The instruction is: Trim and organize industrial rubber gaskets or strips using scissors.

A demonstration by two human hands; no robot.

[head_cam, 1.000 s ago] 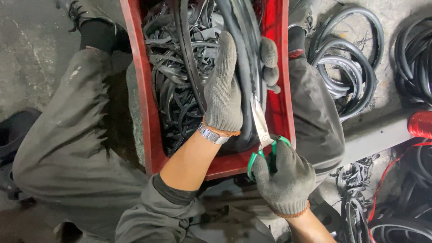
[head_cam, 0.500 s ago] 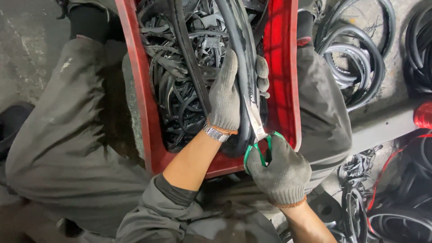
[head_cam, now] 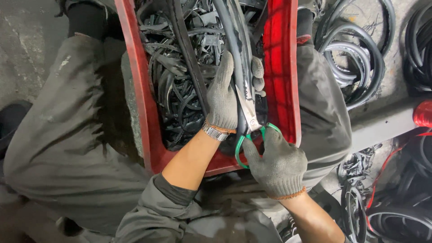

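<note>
Here the left hand [head_cam: 223,96], gloved in grey knit, is wrapped around a thick black rubber strip [head_cam: 237,54] that runs up and away from it over the red crate [head_cam: 137,85]. Just below and to the right, the right hand [head_cam: 278,164] is closed through the green handles of a pair of scissors [head_cam: 249,118], whose blades lie against the strip right beside the left hand's fingers. The crate's right wall stands close beside both hands, leaving little side room there; left of the left hand the crate is packed with tangled black rubber offcuts [head_cam: 180,90]. Beyond the right wall, past the trouser leg, black rubber rings [head_cam: 355,58] lie on the floor.
</note>
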